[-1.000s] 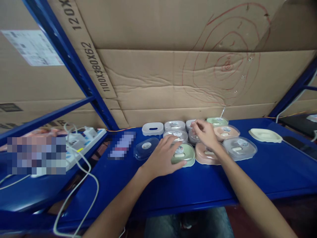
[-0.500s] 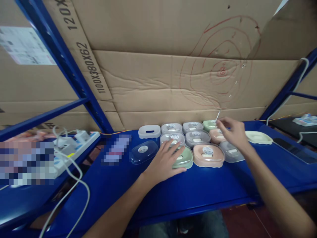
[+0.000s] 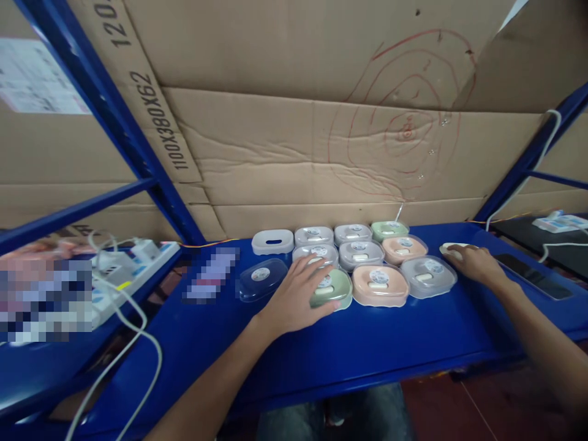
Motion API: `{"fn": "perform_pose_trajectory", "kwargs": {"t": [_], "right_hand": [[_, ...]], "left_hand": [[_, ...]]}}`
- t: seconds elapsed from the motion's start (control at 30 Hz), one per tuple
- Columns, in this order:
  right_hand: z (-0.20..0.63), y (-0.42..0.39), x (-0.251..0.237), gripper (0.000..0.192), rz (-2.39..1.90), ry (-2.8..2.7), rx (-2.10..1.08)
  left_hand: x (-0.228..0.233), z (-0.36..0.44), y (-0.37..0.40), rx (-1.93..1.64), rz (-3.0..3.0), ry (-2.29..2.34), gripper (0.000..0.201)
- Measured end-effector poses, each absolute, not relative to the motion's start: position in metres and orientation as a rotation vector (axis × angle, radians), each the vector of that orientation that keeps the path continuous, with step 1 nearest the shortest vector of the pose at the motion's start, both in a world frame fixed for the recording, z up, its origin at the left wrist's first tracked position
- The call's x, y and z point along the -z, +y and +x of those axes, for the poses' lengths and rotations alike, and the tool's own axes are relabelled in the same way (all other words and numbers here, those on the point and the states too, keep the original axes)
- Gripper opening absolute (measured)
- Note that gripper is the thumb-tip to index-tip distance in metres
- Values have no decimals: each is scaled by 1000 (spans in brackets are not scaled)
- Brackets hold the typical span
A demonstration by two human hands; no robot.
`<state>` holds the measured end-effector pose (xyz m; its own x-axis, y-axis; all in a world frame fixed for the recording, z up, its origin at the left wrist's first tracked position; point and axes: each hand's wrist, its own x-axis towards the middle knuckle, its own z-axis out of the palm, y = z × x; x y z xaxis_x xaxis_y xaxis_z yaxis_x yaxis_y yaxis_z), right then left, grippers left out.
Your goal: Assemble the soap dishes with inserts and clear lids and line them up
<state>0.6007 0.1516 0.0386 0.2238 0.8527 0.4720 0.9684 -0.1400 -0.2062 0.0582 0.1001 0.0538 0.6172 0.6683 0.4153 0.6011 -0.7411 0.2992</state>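
Several small oval plastic soap boxes with clear lids and round stickers stand close together on a blue table [image 3: 367, 343]. My left hand [image 3: 298, 297] lies spread over a green soap box [image 3: 342, 286] in the front row, its fingertips by a grey-lilac box [image 3: 316, 252] behind it. A pink box [image 3: 380, 288] and a grey box [image 3: 429, 278] are to its right. At the right, my right hand [image 3: 475, 263] has its fingers bent over a shallow cream soap box base [image 3: 444, 248]; its fingers cover much of the piece.
A clear lid [image 3: 263, 280] and a white oval piece with a slot [image 3: 272, 242] lie left of the boxes. A dark phone [image 3: 535, 275] is at the right. Power strips with white cables [image 3: 147, 300] stand at the left. Cardboard [image 3: 257, 141] backs the table between blue posts.
My right hand has moved right, from above the back pink and green boxes to the cream base. My left hand stays over the green box. The view has shifted slightly.
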Motion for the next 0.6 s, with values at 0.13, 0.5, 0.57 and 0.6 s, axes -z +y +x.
{"fn": "perform_pose_trajectory", "kwargs": {"t": [0.13, 0.5, 0.57, 0.6], "right_hand": [[599, 152, -39, 8, -2055, -1655, 283], [479, 159, -81, 42, -1532, -1445, 266], [442, 162, -85, 43, -1399, -1587, 265], [427, 165, -85, 39, -1382, -1647, 266]], "left_hand": [[-56, 56, 102, -865, 2668, 1076, 50], [-61, 54, 110, -1274, 2307, 991, 35], [-61, 53, 111, -1265, 2288, 997, 35], [-60, 53, 112, -1259, 2282, 1014, 35]]}}
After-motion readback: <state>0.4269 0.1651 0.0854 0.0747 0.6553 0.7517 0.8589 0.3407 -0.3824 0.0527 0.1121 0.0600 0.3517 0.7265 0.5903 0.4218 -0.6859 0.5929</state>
